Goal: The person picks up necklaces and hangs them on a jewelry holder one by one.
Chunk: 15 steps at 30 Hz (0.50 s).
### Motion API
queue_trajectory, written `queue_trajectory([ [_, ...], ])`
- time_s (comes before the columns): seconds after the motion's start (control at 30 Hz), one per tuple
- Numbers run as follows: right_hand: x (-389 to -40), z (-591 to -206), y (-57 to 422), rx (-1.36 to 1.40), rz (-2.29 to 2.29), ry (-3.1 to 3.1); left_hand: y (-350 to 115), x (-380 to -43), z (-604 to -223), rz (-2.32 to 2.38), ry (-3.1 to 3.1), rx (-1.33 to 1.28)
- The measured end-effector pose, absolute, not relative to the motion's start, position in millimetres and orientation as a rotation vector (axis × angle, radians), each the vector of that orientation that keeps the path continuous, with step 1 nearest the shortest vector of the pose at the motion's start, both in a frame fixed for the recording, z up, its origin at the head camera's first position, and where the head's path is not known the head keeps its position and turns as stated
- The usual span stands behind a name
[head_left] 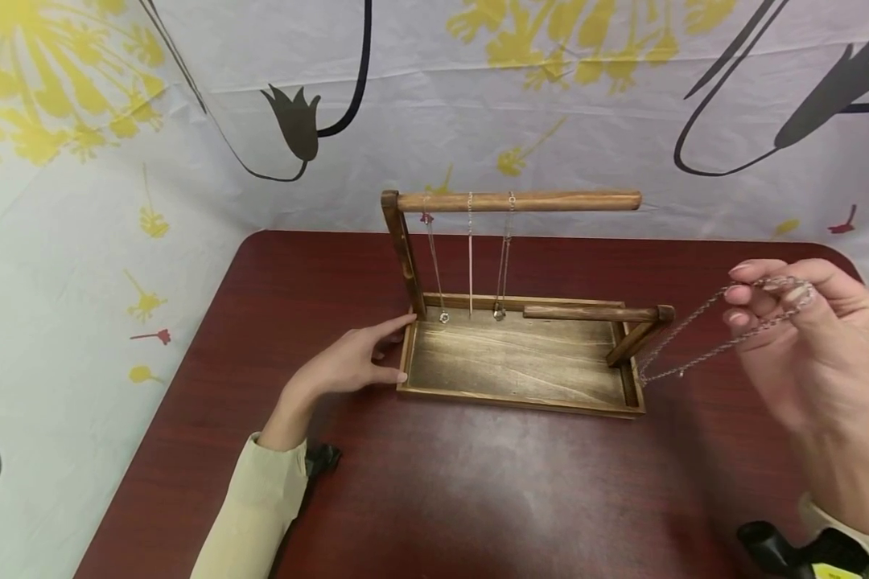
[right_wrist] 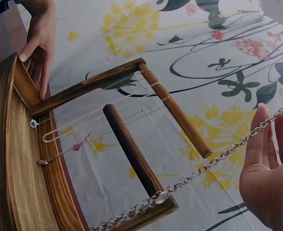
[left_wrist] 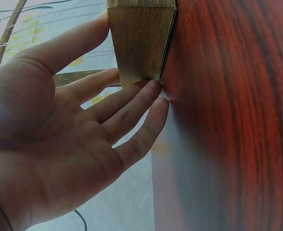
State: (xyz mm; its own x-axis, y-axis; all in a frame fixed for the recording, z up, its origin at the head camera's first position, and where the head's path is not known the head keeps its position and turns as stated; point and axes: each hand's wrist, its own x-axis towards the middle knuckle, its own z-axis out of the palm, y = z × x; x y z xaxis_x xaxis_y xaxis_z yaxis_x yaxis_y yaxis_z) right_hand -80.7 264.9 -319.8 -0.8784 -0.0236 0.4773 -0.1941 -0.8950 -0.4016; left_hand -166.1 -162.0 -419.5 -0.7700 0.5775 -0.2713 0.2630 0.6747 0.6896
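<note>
A wooden jewelry stand [head_left: 514,358] sits on the table, with a tray base and two bars at different heights. My left hand [head_left: 336,362] touches the tray's left end; in the left wrist view its thumb and fairly straight fingers [left_wrist: 131,110] meet the end wall. Off the stand's right end, my right hand [head_left: 818,338] pinches a silver chain necklace [head_left: 724,347], whose loop droops toward the tray's right corner. From the upper bar [head_left: 565,201] hang several thin necklaces [head_left: 470,257], one with a small red charm [head_left: 426,218]. Nothing hangs on the shorter lower bar [head_left: 586,313].
The dark red table [head_left: 507,474] reaches back to a floral cloth backdrop [head_left: 420,121]. The upper bar's right end [head_left: 639,200] is free-standing, and the lower bar's left end also stands unsupported. Black wrist straps [head_left: 775,547] sit near both sleeves.
</note>
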Motion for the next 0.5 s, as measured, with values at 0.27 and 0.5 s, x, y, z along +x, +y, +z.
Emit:
queue_trajectory([
  [0.27, -84.5, -322.4, 271.6, 0.750, 2.815, -0.542, -163.0, -165.5, -420.4, 0.882, 2.429, 0.654],
  [0.5, -84.9, -329.3, 287.1, 0.619, 2.874, -0.324, -162.7, -166.2, -420.2, 0.899, 2.425, 0.666],
])
